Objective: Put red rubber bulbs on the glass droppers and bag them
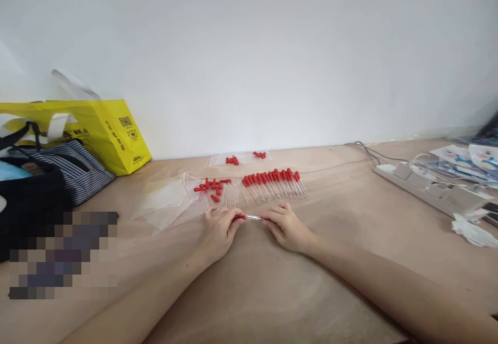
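"What was behind it all?"

"A white wall (249, 64), with a tan table (249, 292) in front."

"And the hands?"

"Close together, mid-table. The left hand (223, 227) pinched a red bulb (240, 217); the right hand (286, 227) gripped the other end of a clear tube (253, 218) that ran between them."

"Was it in the bulb?"

"They met at the left fingertips, but I couldn't tell how deep it sat."

"How much was done?"

"A fair part, I'd judge. A row (276, 175) of tubes with bulbs on lay just beyond the hands. Left of it were bare tubes (232, 193) and loose bulbs (213, 183) by some plastic bags (171, 198), so several looked left to pair. Far bulbs (232, 161) lay near the wall."

"Anything unclear?"

"The left hand covered much of its bulb, the bare tubes were too faint to count, and a pixelated patch (64, 256) hid whatever was at lower left. The black bag (31, 217) was cut off."
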The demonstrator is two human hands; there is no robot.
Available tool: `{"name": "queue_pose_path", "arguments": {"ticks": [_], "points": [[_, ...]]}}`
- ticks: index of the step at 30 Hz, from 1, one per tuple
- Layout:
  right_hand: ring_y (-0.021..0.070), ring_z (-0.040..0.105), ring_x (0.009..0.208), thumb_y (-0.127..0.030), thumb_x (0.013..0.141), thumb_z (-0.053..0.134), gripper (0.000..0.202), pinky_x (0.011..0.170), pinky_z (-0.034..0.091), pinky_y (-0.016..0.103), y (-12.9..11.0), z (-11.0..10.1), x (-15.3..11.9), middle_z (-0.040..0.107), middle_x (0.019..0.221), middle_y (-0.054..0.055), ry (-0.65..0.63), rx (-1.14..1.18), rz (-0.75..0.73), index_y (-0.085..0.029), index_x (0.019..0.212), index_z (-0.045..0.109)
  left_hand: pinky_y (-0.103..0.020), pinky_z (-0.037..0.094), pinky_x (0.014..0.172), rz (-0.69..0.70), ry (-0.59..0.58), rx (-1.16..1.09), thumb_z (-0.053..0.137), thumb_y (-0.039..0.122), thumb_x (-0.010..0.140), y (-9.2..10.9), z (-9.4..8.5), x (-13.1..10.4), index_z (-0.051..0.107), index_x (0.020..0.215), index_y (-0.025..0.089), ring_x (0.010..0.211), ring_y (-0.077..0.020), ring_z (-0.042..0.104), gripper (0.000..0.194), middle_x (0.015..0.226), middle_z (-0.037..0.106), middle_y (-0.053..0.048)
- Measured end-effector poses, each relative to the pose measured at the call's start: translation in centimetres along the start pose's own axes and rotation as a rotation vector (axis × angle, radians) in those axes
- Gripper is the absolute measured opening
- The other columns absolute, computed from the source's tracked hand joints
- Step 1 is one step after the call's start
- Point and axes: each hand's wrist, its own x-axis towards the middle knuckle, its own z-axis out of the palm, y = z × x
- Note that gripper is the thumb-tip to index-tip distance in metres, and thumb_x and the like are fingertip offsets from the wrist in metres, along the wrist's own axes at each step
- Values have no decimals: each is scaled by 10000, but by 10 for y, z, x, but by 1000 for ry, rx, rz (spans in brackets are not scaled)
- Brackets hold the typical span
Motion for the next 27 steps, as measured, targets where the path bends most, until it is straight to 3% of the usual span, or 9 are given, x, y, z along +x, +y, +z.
{"name": "queue_pose_path", "arguments": {"ticks": [8, 20, 27], "points": [[112, 530, 713, -202, 861, 415, 198, 720, 278, 293, 5, 4, 1, 627, 789, 33, 52, -74, -65, -183, 938, 596, -407, 226, 847, 14, -15, -64, 402, 284, 853, 2, 0, 0, 591, 845, 234, 785, -170, 540, 196, 773, 633, 7], [87, 386, 545, -59, 771, 383, 273, 651, 193, 304, 10, -4, 7, 532, 645, -7, 31, -354, -292, -181, 844, 616, -435, 159, 920, 125, -20, 0, 433, 279, 831, 5, -1, -3, 587, 766, 219, 771, -157, 546, 178, 712, 634, 25], [100, 409, 575, -69, 788, 354, 266, 643, 202, 294, 6, 0, 6, 529, 642, 7, 68, -291, -285, -162, 830, 600, -422, 171, 922, 169, 18, 19, 419, 264, 835, 9, -1, -4, 574, 759, 208, 752, -153, 552, 181, 695, 634, 21]]}}
